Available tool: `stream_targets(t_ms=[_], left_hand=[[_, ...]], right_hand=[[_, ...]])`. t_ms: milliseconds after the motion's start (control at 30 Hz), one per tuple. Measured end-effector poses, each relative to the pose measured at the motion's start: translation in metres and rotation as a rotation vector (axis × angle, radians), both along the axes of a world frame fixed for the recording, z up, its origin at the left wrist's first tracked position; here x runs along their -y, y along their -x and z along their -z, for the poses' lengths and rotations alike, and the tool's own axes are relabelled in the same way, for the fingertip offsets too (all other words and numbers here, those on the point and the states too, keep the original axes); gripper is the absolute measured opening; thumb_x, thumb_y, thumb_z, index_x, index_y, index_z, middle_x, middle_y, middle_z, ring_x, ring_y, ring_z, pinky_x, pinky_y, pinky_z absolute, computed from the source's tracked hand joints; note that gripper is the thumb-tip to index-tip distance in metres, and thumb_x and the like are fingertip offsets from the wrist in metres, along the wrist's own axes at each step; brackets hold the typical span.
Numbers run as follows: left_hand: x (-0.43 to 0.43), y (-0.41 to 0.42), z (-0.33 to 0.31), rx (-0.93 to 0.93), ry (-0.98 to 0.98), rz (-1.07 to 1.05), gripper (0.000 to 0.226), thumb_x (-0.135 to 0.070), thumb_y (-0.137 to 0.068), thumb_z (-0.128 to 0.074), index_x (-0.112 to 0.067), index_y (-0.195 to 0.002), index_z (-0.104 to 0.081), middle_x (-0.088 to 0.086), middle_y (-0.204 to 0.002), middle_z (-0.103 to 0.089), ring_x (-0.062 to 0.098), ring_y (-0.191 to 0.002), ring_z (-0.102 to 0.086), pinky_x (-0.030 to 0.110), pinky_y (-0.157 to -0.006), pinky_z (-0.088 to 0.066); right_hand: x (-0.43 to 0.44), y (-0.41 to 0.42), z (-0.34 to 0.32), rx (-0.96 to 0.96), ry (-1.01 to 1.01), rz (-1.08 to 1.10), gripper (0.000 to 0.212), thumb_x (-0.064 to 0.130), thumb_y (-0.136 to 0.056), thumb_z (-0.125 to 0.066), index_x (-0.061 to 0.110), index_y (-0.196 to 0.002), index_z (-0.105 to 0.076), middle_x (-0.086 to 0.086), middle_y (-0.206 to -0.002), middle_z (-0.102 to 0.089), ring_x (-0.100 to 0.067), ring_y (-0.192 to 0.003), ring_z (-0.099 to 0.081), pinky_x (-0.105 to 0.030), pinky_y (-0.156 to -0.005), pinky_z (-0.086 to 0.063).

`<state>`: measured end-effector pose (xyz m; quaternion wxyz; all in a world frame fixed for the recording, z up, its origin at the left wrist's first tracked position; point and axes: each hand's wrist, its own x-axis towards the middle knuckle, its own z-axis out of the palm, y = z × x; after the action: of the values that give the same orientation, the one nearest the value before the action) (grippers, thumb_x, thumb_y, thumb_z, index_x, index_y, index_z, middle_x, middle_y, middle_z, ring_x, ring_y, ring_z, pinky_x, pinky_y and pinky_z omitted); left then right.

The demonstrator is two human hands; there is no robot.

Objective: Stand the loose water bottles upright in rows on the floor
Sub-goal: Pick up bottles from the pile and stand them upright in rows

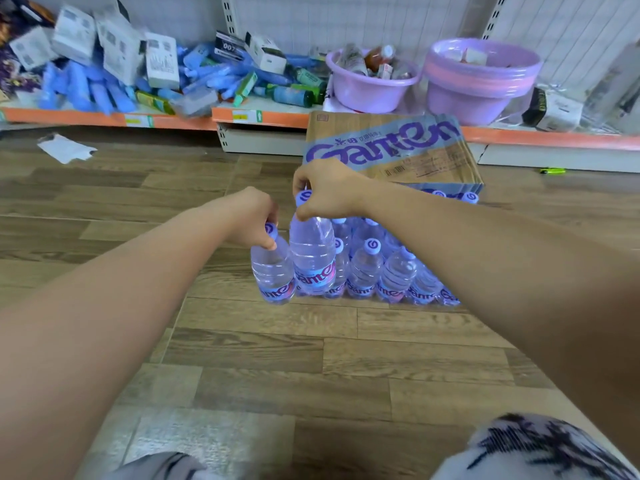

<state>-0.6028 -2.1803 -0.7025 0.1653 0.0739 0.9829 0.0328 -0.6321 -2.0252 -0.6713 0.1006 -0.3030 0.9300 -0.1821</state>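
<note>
On wood floor [242,348], left hand [254,216] grips end bottle [273,273], right hand [327,188] pinches neighbouring bottle [313,258]

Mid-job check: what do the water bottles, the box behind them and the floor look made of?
The water bottles: clear thin plastic, glossy; ribs and contents show through. The box: brown cardboard, matte, apparently with printed film over it. The floor: wood-grain planks, slight sheen, perhaps laminate or vinyl.
</note>
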Motion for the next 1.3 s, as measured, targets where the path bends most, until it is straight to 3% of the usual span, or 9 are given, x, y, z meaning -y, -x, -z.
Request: stream_targets(t_ms=[67,167,367,467,600,700,833,1167,1300], left_hand=[[-0.004,-0.001,0.008,-0.002,0.005,0.001,0.039,-0.031,-0.073,-0.074,-0.011,-0.105,-0.062,0.007,-0.09,-0.059,0.027,-0.085,-0.057,0.032,-0.073,-0.049],[-0.01,-0.002,0.025,-0.016,0.007,0.01,0.033,-0.029,-0.072,-0.072,-0.012,-0.099,-0.062,0.007,-0.094,-0.063,0.029,-0.089,-0.061,0.031,-0.066,-0.048],[-0.026,0.0,0.062,-0.028,0.048,0.095,0.019,-0.02,-0.071,-0.065,-0.013,-0.068,-0.048,0.004,-0.068,-0.05,0.029,-0.073,-0.055,0.032,-0.061,-0.043],[-0.031,0.0,0.076,-0.018,0.034,0.118,0.016,-0.018,-0.075,-0.062,-0.015,-0.073,-0.046,0.003,-0.074,-0.048,0.026,-0.073,-0.049,0.029,-0.061,-0.036],[-0.032,-0.002,0.096,-0.019,0.005,0.121,0.009,-0.016,-0.075,-0.058,-0.013,-0.074,-0.05,0.004,-0.079,-0.048,0.027,-0.075,-0.051,0.031,-0.062,-0.041],[-0.028,-0.003,0.111,-0.02,-0.064,0.116,0.024,-0.015,-0.074,-0.057,-0.019,-0.062,-0.036,0.005,-0.081,-0.049,0.031,-0.083,-0.057,0.035,-0.07,-0.047],[-0.025,-0.003,0.12,-0.005,-0.128,0.103,0.012,-0.015,-0.076,-0.061,-0.012,-0.084,-0.052,0.008,-0.098,-0.057,0.027,-0.093,-0.056,0.031,-0.076,-0.044],[-0.023,-0.003,0.123,0.022,-0.134,0.07,0.02,-0.019,-0.079,-0.064,-0.011,-0.095,-0.056,0.001,-0.095,-0.049,0.024,-0.095,-0.054,0.031,-0.078,-0.045],[-0.022,-0.007,0.124,-0.01,-0.182,0.042,0.022,-0.017,-0.08,-0.063,-0.008,-0.099,-0.057,-0.003,-0.093,-0.044,0.02,-0.09,-0.051,0.022,-0.072,-0.034]], right_hand=[[-0.007,-0.006,0.013,0.004,-0.05,-0.008,0.031,0.019,-0.075,-0.072,0.006,-0.102,-0.062,-0.001,-0.086,-0.053,-0.018,-0.08,-0.048,-0.024,-0.055,-0.037],[-0.017,-0.011,0.041,0.034,-0.094,0.002,0.032,0.019,-0.077,-0.068,0.007,-0.106,-0.059,-0.003,-0.094,-0.053,-0.019,-0.084,-0.048,-0.029,-0.066,-0.042],[-0.027,-0.013,0.088,0.113,-0.173,0.016,0.033,0.015,-0.078,-0.065,-0.001,-0.107,-0.058,-0.015,-0.108,-0.061,-0.029,-0.099,-0.058,-0.036,-0.076,-0.047],[-0.031,-0.011,0.107,0.156,-0.192,0.02,0.033,0.015,-0.078,-0.066,0.001,-0.108,-0.057,-0.015,-0.111,-0.06,-0.032,-0.102,-0.059,-0.039,-0.082,-0.051],[-0.033,-0.009,0.124,0.192,-0.201,0.013,0.039,0.016,-0.079,-0.069,0.006,-0.114,-0.053,-0.011,-0.112,-0.051,-0.025,-0.094,-0.052,-0.033,-0.074,-0.045],[-0.034,-0.008,0.134,0.217,-0.203,0.011,0.04,0.016,-0.079,-0.07,0.007,-0.114,-0.052,-0.006,-0.1,-0.041,-0.024,-0.086,-0.046,-0.028,-0.065,-0.039],[-0.036,-0.007,0.143,0.244,-0.209,0.006,0.03,0.015,-0.08,-0.07,0.015,-0.098,-0.046,-0.005,-0.098,-0.036,-0.026,-0.082,-0.045,-0.027,-0.05,-0.032],[-0.037,-0.012,0.151,0.281,-0.167,0.07,0.027,0.016,-0.081,-0.068,0.009,-0.095,-0.046,-0.006,-0.099,-0.043,-0.025,-0.084,-0.049,-0.038,-0.073,-0.05],[-0.034,-0.013,0.155,0.266,-0.144,0.098,0.028,0.016,-0.08,-0.067,0.01,-0.089,-0.041,-0.006,-0.098,-0.044,-0.025,-0.083,-0.049,-0.035,-0.068,-0.046]])
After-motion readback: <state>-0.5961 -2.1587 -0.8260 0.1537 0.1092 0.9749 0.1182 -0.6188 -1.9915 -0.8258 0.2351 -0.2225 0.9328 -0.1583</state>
